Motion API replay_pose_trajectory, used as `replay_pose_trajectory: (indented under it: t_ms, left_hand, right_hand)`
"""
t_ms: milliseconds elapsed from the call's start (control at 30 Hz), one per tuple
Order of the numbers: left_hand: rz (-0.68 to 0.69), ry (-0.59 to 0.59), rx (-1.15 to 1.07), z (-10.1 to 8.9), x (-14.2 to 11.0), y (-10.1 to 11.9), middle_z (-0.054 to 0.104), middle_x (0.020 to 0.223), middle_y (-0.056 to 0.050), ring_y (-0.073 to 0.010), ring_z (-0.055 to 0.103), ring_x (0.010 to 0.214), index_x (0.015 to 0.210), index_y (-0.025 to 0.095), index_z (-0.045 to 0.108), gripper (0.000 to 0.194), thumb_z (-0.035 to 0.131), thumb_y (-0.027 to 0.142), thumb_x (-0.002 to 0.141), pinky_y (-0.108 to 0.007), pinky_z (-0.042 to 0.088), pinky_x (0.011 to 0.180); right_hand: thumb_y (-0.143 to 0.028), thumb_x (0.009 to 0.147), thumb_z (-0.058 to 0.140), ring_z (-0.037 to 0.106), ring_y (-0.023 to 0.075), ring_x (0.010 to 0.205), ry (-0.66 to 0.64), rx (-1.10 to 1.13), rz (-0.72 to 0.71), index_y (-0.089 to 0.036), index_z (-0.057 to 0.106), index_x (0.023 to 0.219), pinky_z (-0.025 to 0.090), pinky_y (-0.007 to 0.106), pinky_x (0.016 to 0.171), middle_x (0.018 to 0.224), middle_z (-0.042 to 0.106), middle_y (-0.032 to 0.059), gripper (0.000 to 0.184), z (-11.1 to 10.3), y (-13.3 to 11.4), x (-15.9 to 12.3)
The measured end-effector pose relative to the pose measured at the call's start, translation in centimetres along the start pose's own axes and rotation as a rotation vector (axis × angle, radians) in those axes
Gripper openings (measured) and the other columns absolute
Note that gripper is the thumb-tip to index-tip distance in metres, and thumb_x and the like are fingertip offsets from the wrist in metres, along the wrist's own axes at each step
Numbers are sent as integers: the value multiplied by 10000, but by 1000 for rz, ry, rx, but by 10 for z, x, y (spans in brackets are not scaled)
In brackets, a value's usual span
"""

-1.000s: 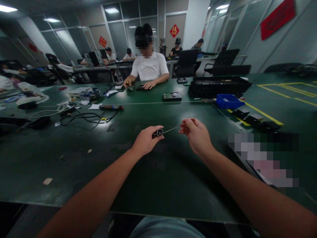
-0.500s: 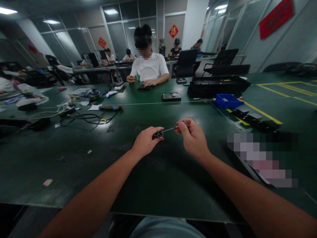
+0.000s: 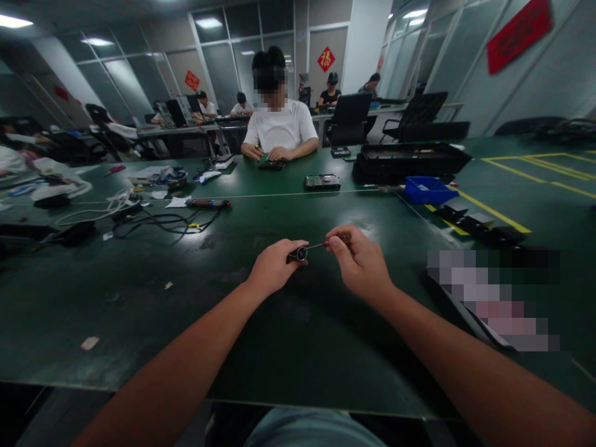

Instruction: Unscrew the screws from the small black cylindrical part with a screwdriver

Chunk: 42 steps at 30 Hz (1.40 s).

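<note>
Between the thumb and fingers of my left hand (image 3: pixel 274 266) is a small dark part with a round, ring-like end (image 3: pixel 301 253); its exact kind does not show. My right hand (image 3: pixel 361 261) is closed around the handle of a screwdriver (image 3: pixel 325 244), red near the shank. The thin shank points left and its tip reaches the dark part, though the exact contact point is too small to make out. Both hands are above the middle of the green table (image 3: pixel 298 347).
Across the table a person in a white shirt (image 3: pixel 282 127) handles a circuit board. A hard drive (image 3: pixel 323 182), a blue bin (image 3: pixel 429 190) and a black tray (image 3: pixel 412 162) lie beyond my hands. Dark cables (image 3: pixel 161 223) are left; a blurred-out flat object (image 3: pixel 493 304) is right.
My right hand and the screwdriver have shifted slightly left and down, the fingers changing position on the handle. My left hand stays nearly still. The person opposite has brought the green board down.
</note>
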<state>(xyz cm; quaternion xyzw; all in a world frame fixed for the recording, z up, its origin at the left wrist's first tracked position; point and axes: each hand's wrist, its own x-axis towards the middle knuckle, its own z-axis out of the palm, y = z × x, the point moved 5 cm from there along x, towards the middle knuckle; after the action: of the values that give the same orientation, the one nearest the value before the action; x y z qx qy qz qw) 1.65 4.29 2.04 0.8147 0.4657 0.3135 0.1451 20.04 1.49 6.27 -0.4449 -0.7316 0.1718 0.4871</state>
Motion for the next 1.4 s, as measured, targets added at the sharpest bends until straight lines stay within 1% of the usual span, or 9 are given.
replay_pose_trajectory:
  t_ms: [267, 567, 700, 867, 1000, 1100, 1233, 1333, 1400]
  left_hand:
    - [-40, -14, 27, 2, 0, -5, 701, 1084, -30, -203, 650, 967, 1277, 276, 649, 419, 716, 297, 864, -332, 503, 843]
    - [-76, -36, 63, 4, 0, -8, 707, 1082, -37, -212, 659, 972, 1283, 276, 650, 429, 718, 329, 862, -338, 504, 848]
    - [-86, -38, 72, 4, 0, -8, 708, 1096, -35, -212, 659, 992, 1281, 282, 653, 432, 721, 332, 858, -334, 503, 857]
    - [-97, -45, 74, 3, 0, -8, 710, 1111, -47, -228, 656, 999, 1284, 279, 654, 433, 716, 341, 860, -350, 506, 851]
    - [-79, -38, 57, 3, 0, -9, 711, 1094, -45, -237, 656, 986, 1278, 276, 657, 427, 714, 335, 859, -370, 509, 850]
    - [-86, -30, 60, 3, 0, -10, 709, 1094, -46, -239, 656, 981, 1279, 285, 655, 426, 714, 334, 860, -370, 514, 836]
    - [-87, -31, 54, 3, -1, -10, 706, 1114, -51, -241, 654, 1007, 1275, 285, 656, 436, 731, 325, 847, -377, 516, 866]
    - [-81, -39, 35, 3, -1, -10, 704, 1137, -47, -235, 652, 1025, 1274, 281, 654, 425, 721, 339, 858, -389, 510, 909]
    - [-79, -45, 25, 3, -1, -9, 704, 1135, -45, -230, 653, 1017, 1275, 279, 653, 421, 714, 346, 864, -387, 511, 909]
  right_hand:
    - [-347, 998, 483, 699, 197, 782, 65, -55, -7, -212, 606, 1001, 494, 333, 712, 847, 718, 42, 183, -3, -2, 0]
    - [-281, 1006, 449, 628, 216, 903, 385, -126, -201, -224, 573, 1040, 499, 400, 827, 971, 632, 67, 142, -9, 8, -3]
    - [-251, 985, 478, 590, 253, 1037, 363, -211, -290, -212, 567, 1031, 498, 430, 874, 1059, 614, 109, 108, 4, 13, 0]
    - [-240, 973, 478, 588, 260, 1090, 292, -217, -290, -217, 564, 1004, 483, 426, 911, 1121, 625, 124, 95, 7, 6, 4]
    - [-183, 927, 453, 633, 230, 858, 47, -296, -176, -211, 580, 1053, 471, 370, 760, 979, 670, 95, 181, 1, -7, 14]
    - [-164, 856, 506, 586, 194, 631, -274, -448, -57, -225, 626, 908, 381, 327, 583, 713, 653, 28, 144, 1, -10, 19]
    - [-264, 755, 689, 566, 179, 537, -670, -623, 77, -242, 682, 738, 297, 301, 474, 662, 675, 31, 29, -7, 0, 9]
    - [-293, 538, 877, 572, 174, 500, -961, -577, 145, -259, 723, 766, 301, 281, 428, 666, 689, 3, 278, -15, 15, -10]
    - [-288, 469, 912, 546, 156, 440, -984, -516, 142, -261, 733, 765, 290, 273, 404, 605, 651, -25, 347, -23, 24, -18]
